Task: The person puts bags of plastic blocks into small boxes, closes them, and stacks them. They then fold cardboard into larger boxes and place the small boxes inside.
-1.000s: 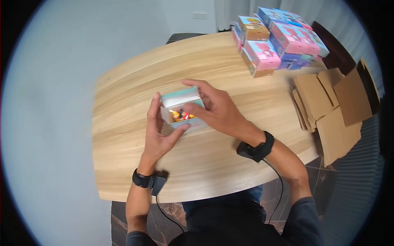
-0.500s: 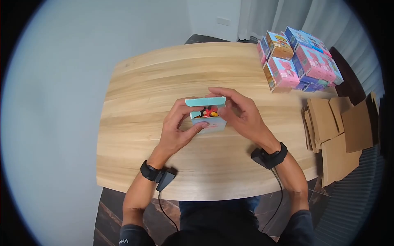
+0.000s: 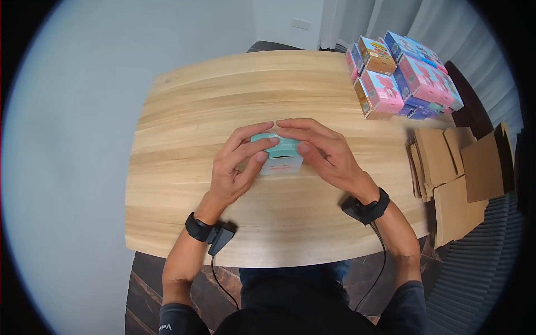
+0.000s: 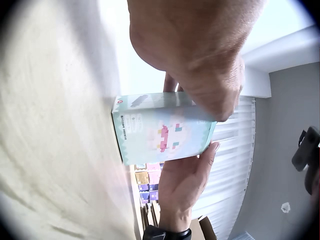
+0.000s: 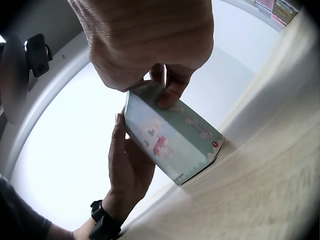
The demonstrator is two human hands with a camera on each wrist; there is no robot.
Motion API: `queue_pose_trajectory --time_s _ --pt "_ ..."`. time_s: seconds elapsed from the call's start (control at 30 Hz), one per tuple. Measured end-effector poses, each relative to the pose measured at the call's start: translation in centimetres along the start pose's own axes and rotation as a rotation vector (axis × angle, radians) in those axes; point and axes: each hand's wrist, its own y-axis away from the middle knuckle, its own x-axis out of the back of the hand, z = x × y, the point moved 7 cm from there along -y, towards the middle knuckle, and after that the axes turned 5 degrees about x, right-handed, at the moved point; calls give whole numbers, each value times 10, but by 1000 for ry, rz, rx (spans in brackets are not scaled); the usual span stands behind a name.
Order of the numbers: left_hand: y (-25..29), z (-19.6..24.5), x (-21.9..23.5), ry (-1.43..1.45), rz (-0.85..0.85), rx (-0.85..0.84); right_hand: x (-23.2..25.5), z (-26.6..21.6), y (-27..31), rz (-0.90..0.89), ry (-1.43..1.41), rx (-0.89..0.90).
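A small mint-green cardboard box [image 3: 281,166], printed with a pixel-style pink picture, stands upright on the table between both hands. Its lid [image 3: 283,149] is folded down over the top, with a thin dark gap along the near edge in the head view. My left hand [image 3: 233,163] holds the left side, its index finger across the lid and thumb at the near corner. From the right, my right hand [image 3: 329,153] grips the box, thumb by the near top corner and fingers reaching over the far edge. Both wrist views show the printed box [image 4: 162,131] close up; its contents are hidden.
Boxes with colourful prints [image 3: 421,81] are stacked at the table's far right corner. Flattened brown cardboard [image 3: 441,159] leans at the right edge, near a dark chair [image 3: 468,100]. Cables hang from both wrist cameras.
The box's lid stood raised, showing red, yellow and black pieces inside; now it is folded down and covers them. Both hands have shifted onto the lid and top edges.
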Motion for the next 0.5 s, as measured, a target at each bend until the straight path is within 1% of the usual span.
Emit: queue_pose_trajectory --time_s 0.07,0.1,0.17,0.3,0.37,0.47,0.5 --pt "-1 1 2 -138 -76 -59 -1 -1 0 6 15 26" --pt "-1 2 0 -137 -77 -62 0 -2 0 9 29 57" --pt "-1 1 2 -35 -17 -13 -1 -4 0 -8 64 60" --pt "-1 5 5 -102 -40 -48 -3 0 2 -18 91 70" --pt "-1 7 3 -197 -184 -36 -3 0 4 -25 82 54" --pt "-4 8 3 -239 -238 -48 -4 0 8 -35 78 38" --pt "-5 11 3 -223 -246 -76 -3 1 9 -34 85 39"
